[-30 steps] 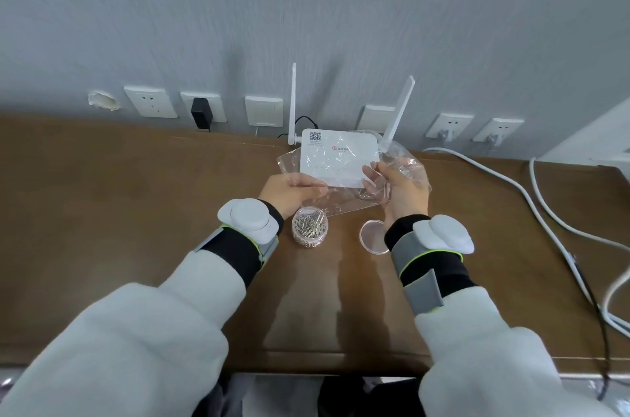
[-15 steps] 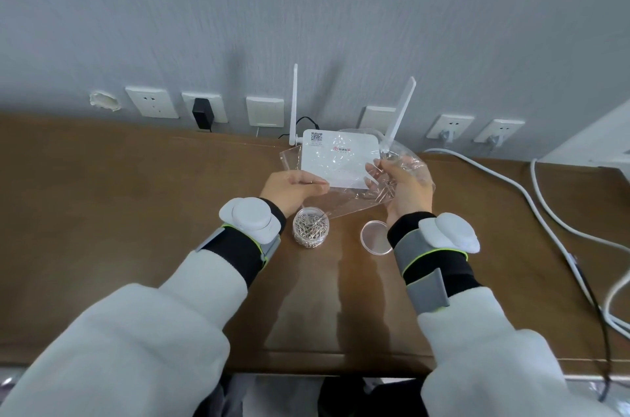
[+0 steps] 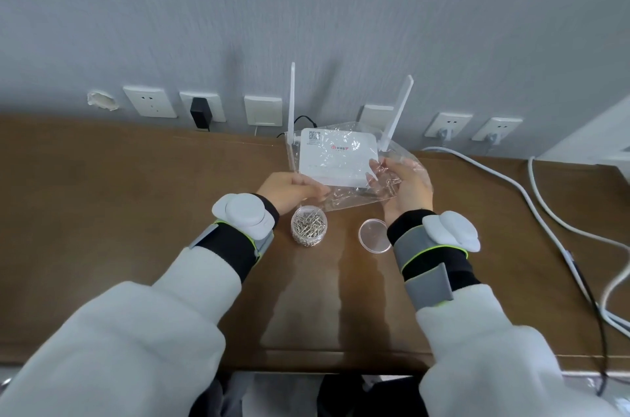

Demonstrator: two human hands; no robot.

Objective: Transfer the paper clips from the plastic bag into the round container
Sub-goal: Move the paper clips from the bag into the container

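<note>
A clear plastic bag (image 3: 344, 193) is held up above the brown table between both hands. My left hand (image 3: 289, 189) pinches its left edge. My right hand (image 3: 409, 189) grips its right side, where a few paper clips (image 3: 392, 185) show through the film near the fingers. Below the left hand stands the round clear container (image 3: 309, 230), open and holding several silver paper clips. Its clear round lid (image 3: 374, 235) lies flat on the table just to its right, under my right wrist.
A white router (image 3: 335, 157) with two upright antennas stands behind the bag by the wall. Wall sockets run along the back edge, one with a black plug (image 3: 200, 113). White cables (image 3: 545, 212) trail across the table's right side.
Both hands have lifted the bag slightly and spread it wider; the right hand has tilted more upright. The container and lid have not moved.
</note>
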